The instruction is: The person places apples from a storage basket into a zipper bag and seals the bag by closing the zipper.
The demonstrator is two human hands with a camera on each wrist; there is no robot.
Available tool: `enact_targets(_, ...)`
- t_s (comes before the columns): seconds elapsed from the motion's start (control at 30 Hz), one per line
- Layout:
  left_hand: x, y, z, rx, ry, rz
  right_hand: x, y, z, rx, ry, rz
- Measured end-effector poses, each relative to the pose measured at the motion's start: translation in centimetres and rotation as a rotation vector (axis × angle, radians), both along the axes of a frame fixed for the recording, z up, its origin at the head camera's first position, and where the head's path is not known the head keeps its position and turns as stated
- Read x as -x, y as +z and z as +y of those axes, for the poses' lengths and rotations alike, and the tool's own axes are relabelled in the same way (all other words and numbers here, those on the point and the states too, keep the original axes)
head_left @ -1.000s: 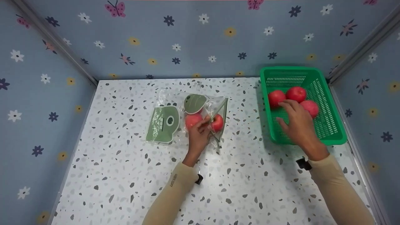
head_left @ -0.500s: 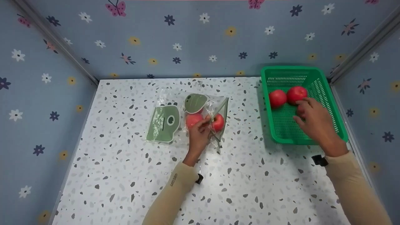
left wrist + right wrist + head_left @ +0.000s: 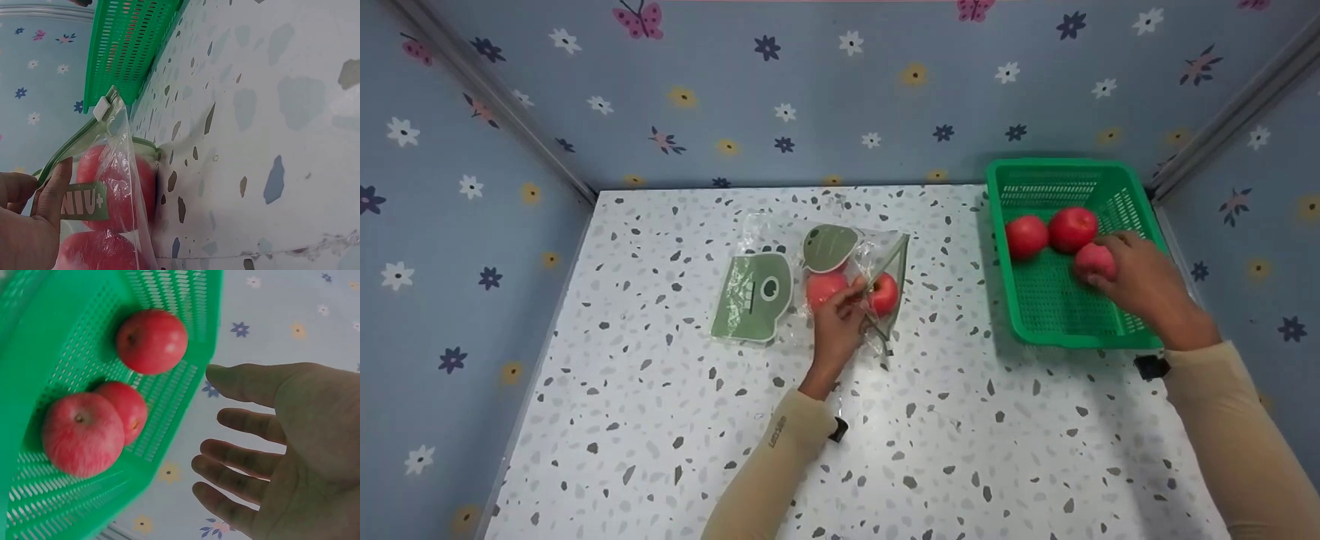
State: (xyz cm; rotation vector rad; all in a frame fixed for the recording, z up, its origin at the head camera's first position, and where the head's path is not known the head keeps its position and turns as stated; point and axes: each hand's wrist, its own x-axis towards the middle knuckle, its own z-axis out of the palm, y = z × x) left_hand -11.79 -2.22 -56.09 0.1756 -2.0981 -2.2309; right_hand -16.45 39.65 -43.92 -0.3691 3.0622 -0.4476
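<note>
In the head view my left hand (image 3: 838, 322) pinches the edge of a clear zip bag (image 3: 885, 259) with a green cartoon print. Red apples (image 3: 825, 289) lie inside it, and the left wrist view shows the bag's white slider (image 3: 102, 108). My right hand (image 3: 1147, 281) reaches into the green basket (image 3: 1012, 315), thumb and fingers around the near-right apple (image 3: 1093, 262) in the head view. Two more apples, one on the left (image 3: 1026, 237) and one behind (image 3: 1072, 229), sit beside it. The right wrist view shows the right palm (image 3: 320, 444) with fingers extended, apart from the apples.
The basket stands at the right rear of the speckled white table (image 3: 915, 465), close to the back wall (image 3: 810, 90) and right wall (image 3: 1260, 300). The bag's flat printed part (image 3: 754, 300) spreads leftwards across the table.
My right hand has moved rightwards within the basket, away from the left apple and onto the near-right one, its fingers now around that apple. The left hand and bag stay in place.
</note>
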Motion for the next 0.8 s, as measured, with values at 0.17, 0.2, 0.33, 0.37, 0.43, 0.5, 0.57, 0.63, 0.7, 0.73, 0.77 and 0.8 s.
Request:
enact_targets(0.17, 0.1, -0.2, 0.0, -0.001, -0.003, 0.007, 1.0, 0.5, 1.0, -0.057, -0.006, -0.109)
enact_targets(0.2, 0.1, -0.2, 0.0, -0.006, -0.004, 0.01, 1.2, 0.5, 1.2, -0.067, -0.006, -0.131)
enact_targets(0.33, 0.0, -0.3, 0.0, -0.016, -0.003, 0.02, 2.2, 0.7, 2.1, -0.084, 0.0, -0.194)
enact_targets(0.37, 0.0, -0.3, 0.0, -0.016, -0.002, 0.017, 2.5, 0.7, 2.3, -0.084, -0.003, -0.213)
enact_targets(0.43, 0.0, -0.3, 0.0, -0.011, -0.002, 0.014, 2.9, 0.7, 2.7, -0.079, -0.014, -0.256)
enact_targets(0.5, 0.0, -0.2, 0.0, -0.008, -0.003, 0.012, 3.2, 0.6, 3.1, -0.083, -0.026, -0.304)
enact_targets(0.57, 0.0, -0.1, 0.0, -0.004, -0.003, 0.01, 3.5, 0.5, 3.3, -0.089, -0.035, -0.346)
enact_targets(0.63, 0.1, -0.1, 0.0, -0.002, -0.004, 0.006, 3.8, 0.3, 3.6, -0.099, -0.034, -0.37)
enact_targets(0.7, 0.1, -0.2, 0.1, -0.002, -0.004, 0.005, 4.1, 0.1, 3.8, -0.11, -0.027, -0.383)
enact_targets(0.73, 0.1, -0.2, 0.1, -0.001, -0.004, 0.006, 4.2, 0.0, 3.8, -0.113, -0.024, -0.387)
enact_targets(0.77, 0.1, -0.2, 0.1, -0.002, -0.004, 0.008, 4.2, -0.1, 3.9, -0.115, -0.021, -0.389)
enact_targets(0.8, 0.1, -0.2, 0.1, -0.003, -0.004, 0.009, 4.3, -0.2, 3.9, -0.116, -0.02, -0.393)
